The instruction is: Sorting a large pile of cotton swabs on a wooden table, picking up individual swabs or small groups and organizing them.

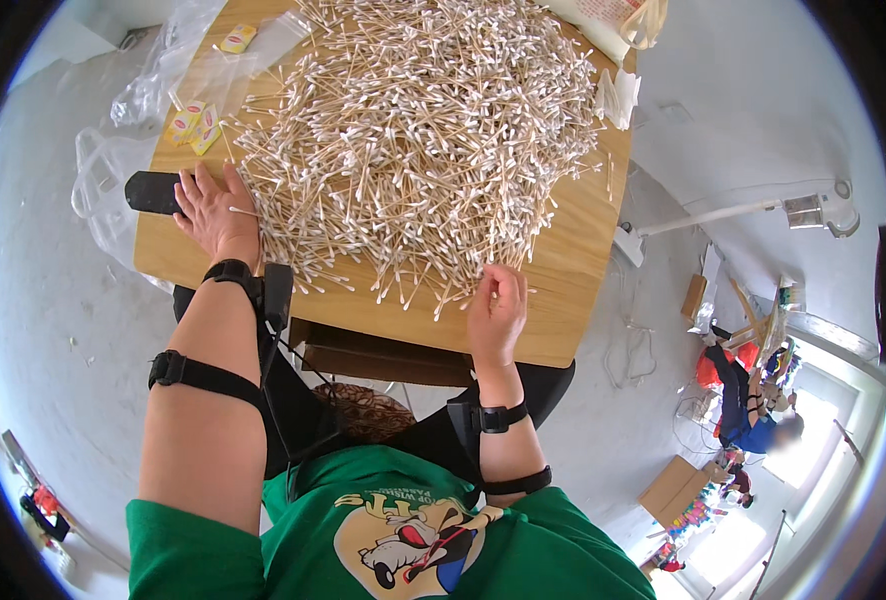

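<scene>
A large heap of cotton swabs [413,140], with wooden sticks and white tips, covers most of the wooden table [583,250]. My left hand [218,215] lies flat at the heap's left edge, its fingers spread. Under or against its fingertips is a flat black object [151,192] like a phone. One swab sticks out beside the left thumb. At the near right edge of the heap, my right hand [498,315] is closed, thumb and fingers pinched together next to loose swabs. What those fingers hold, if anything, is hidden.
Small yellow packets [195,127] and clear plastic bags lie on the table's left side. A white bag [618,98] sits at the far right edge. A white stand [753,208] is on the floor to the right. Another person [743,400] is farther off at right, among boxes.
</scene>
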`<state>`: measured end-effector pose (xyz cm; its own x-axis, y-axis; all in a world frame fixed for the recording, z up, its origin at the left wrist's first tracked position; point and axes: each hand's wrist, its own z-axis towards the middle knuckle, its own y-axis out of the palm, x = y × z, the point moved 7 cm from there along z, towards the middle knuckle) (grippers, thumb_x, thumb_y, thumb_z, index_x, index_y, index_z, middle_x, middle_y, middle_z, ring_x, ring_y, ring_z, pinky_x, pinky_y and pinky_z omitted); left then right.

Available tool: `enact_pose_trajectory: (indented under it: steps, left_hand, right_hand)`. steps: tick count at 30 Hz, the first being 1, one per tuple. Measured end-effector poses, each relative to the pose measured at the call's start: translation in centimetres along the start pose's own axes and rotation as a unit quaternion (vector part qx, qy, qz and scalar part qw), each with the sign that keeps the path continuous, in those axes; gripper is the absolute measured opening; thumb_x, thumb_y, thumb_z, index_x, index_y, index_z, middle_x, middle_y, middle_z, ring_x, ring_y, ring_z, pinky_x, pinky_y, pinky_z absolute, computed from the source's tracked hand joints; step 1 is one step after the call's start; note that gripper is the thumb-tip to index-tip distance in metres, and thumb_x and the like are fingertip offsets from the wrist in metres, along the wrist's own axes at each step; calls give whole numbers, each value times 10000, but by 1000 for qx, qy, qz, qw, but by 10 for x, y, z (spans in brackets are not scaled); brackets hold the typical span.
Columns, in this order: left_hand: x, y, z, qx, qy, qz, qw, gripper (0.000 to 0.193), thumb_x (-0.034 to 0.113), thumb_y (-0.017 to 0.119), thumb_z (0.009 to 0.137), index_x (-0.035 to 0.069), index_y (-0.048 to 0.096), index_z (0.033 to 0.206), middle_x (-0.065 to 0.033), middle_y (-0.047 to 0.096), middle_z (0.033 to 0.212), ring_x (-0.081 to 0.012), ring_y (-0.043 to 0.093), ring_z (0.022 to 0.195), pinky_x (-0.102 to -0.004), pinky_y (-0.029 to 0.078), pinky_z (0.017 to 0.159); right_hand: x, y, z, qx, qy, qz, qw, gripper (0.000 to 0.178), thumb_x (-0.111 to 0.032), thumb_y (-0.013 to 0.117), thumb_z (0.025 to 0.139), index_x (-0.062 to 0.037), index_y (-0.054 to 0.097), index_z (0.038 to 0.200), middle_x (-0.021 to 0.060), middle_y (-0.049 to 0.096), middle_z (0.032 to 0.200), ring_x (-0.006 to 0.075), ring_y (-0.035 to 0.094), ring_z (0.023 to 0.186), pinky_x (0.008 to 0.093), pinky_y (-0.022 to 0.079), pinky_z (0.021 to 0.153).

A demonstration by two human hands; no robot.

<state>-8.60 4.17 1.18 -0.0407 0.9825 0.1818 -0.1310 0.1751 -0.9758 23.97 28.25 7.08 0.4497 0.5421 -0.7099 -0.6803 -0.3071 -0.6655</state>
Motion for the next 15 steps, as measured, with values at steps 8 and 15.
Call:
enact_pose_trajectory:
  steps: [8, 15]
  left_hand:
    - [-12, 9, 5, -10, 10, -6, 1000, 571, 500, 330, 964, 146, 369, 1410, -84, 269, 1519, -255, 189, 1415, -482, 124, 1131]
    - [-17, 10, -2, -14, 18, -22, 999, 559, 486, 322, 971, 149, 360, 1416, -74, 257, 1525, -240, 178, 1418, -451, 101, 1142]
  right_hand:
    - [-9, 15, 40, -18, -1, 76, 997, 211, 85, 553, 800, -12, 605, 980, 132, 581, 933, 259, 577, 789, 332, 481, 671]
    - [-4, 8, 74, -11, -4, 39, 999, 131, 41, 600, 793, -34, 591, 901, 96, 576, 870, 247, 552, 727, 338, 451, 613]
